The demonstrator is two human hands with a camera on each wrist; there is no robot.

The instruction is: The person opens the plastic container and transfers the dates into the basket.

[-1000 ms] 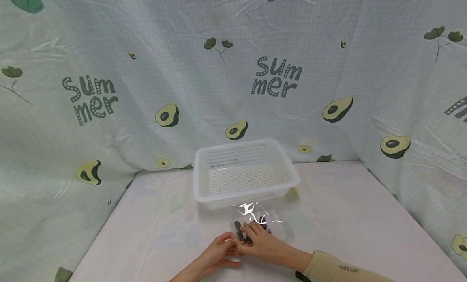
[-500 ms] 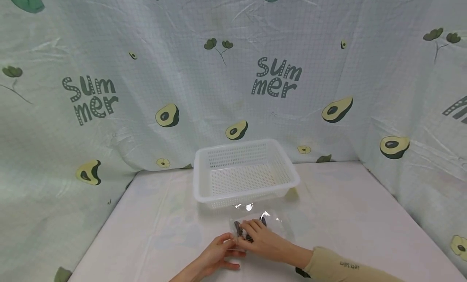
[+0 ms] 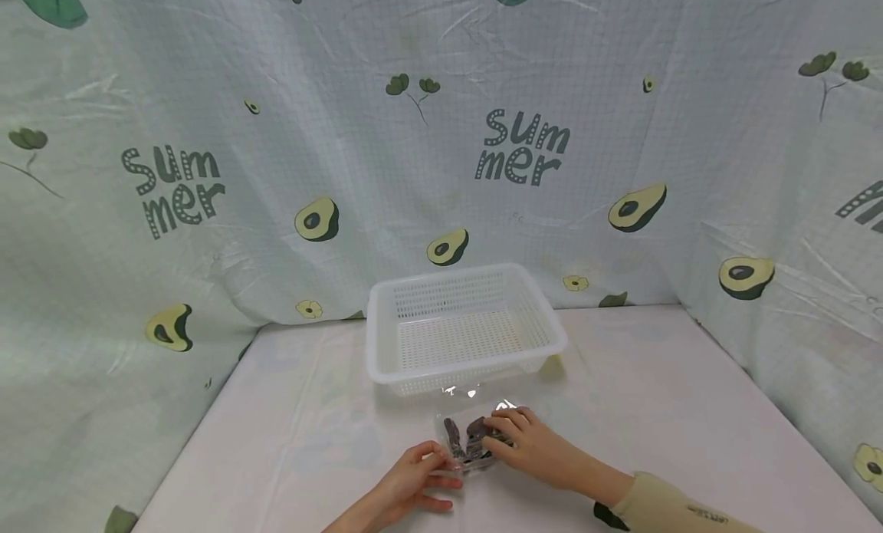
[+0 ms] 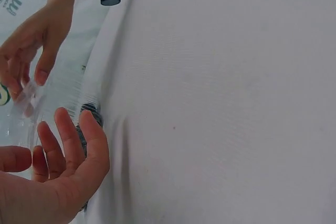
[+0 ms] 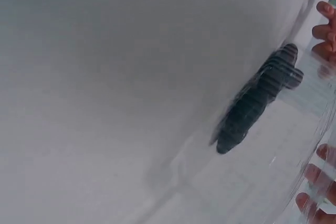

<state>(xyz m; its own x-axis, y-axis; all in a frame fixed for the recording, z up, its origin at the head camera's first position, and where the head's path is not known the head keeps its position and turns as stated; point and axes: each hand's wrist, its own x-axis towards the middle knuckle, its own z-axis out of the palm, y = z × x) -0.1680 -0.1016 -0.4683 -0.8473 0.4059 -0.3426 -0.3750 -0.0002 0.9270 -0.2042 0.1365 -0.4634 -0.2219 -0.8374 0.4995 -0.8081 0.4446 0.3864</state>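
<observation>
A clear plastic bag (image 3: pixel 447 412) lies in front of the white basket, with several dark, elongated pieces (image 3: pixel 476 433) inside. In the right wrist view the dark pieces (image 5: pixel 257 98) bunch along the bag's lower edge; their kind is unclear. My left hand (image 3: pixel 414 478) pinches the bag's near left corner between thumb and index finger, the other fingers spread loosely below. On the bag's right side, my right hand (image 3: pixel 534 449) holds the plastic with bent fingers. The left wrist view has plastic (image 4: pixel 26 100) between the right hand's thumb and fingers.
A white perforated plastic basket (image 3: pixel 465 341) stands behind the bag with nothing in it. The table (image 3: pixel 297 449) has a pale cloth. A patterned curtain (image 3: pixel 386 172) rises along the back and sides. A dark device (image 3: pixel 610 515) sits on the right wrist.
My right hand has moved right, off the middle of the bag to its right side, uncovering more of the dark pieces. The left hand has stayed at the near left corner.
</observation>
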